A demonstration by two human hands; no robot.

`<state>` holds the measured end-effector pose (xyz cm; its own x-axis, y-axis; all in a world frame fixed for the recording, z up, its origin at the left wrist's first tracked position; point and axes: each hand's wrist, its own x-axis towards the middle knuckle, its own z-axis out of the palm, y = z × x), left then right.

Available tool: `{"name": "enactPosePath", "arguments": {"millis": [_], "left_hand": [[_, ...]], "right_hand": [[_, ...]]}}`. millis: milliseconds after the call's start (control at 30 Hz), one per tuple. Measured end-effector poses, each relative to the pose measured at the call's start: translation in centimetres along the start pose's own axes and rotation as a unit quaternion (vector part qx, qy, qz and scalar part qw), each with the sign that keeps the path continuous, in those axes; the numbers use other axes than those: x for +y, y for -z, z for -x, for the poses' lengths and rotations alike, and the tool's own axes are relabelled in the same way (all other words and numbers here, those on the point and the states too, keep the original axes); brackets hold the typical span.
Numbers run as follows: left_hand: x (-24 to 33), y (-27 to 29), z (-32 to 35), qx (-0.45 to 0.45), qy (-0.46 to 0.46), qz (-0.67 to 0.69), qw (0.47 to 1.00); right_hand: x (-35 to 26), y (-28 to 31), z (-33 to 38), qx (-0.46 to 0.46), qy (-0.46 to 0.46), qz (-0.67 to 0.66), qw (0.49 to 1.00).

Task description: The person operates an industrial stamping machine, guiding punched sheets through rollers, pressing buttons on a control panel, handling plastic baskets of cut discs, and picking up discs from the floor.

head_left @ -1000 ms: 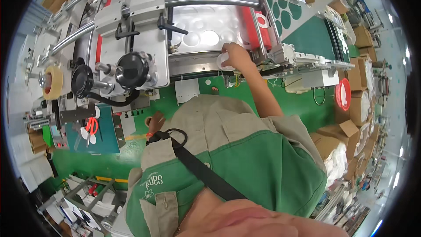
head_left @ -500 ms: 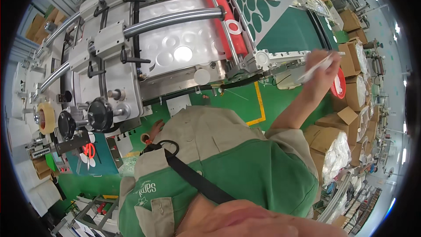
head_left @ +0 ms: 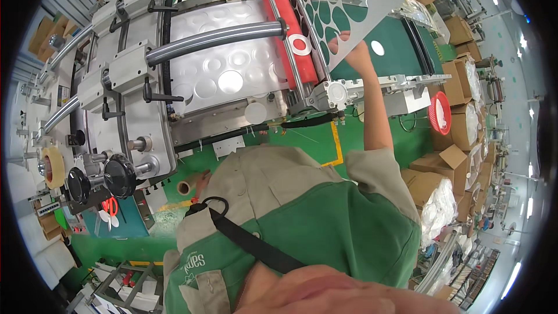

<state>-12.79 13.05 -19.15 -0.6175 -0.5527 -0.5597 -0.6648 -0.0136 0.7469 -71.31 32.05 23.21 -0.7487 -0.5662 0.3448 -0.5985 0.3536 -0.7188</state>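
My right hand (head_left: 356,57) reaches over the green conveyor belt (head_left: 398,44) at the edge of a white sheet (head_left: 372,15) punched with round and oval holes. Its fingers are partly covered by the sheet, and those that show are apart with nothing visible in them. A white oval disc (head_left: 378,48) lies on the belt just right of this hand. Low at my left side, my left hand (head_left: 201,182) shows only in part beside a brown cardboard tube (head_left: 185,187). Its fingers are hidden.
Left of the belt stands a machine with a red roller (head_left: 286,29), steel bars and a metal plate (head_left: 224,52). A red basket (head_left: 439,113) holding white pieces is at the right, before cardboard boxes (head_left: 447,166). Orange-handled scissors (head_left: 110,205) lie at lower left.
My right hand has moved left from near the red basket to the punched sheet. The white piece it held is no longer in it. The view has shifted slightly.
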Motion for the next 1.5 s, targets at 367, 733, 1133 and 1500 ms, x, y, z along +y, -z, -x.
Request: {"name": "enactPosePath", "arguments": {"millis": [367,733,1133,1500], "left_hand": [[2.4,-0.3,1.4,-0.003,-0.021,0.000,1.000],[2.3,-0.5,2.3,0.038,0.000,0.018,0.999],[1.8,-0.1,2.2,0.042,-0.021,0.002,0.999],[3.8,4.9,8.3,0.342,-0.005,0.037,0.939]], "right_hand": [[-2.8,-3.1,-6.4,-0.249,0.110,0.117,0.955],[-3.6,-5.3,-6.7,-0.199,0.219,0.309,0.904],[-0.1,-1.8,-5.0,-0.136,-0.001,-0.219,0.966],[-3.5,1.5,-6.2,0.156,0.096,0.026,0.983]]}}
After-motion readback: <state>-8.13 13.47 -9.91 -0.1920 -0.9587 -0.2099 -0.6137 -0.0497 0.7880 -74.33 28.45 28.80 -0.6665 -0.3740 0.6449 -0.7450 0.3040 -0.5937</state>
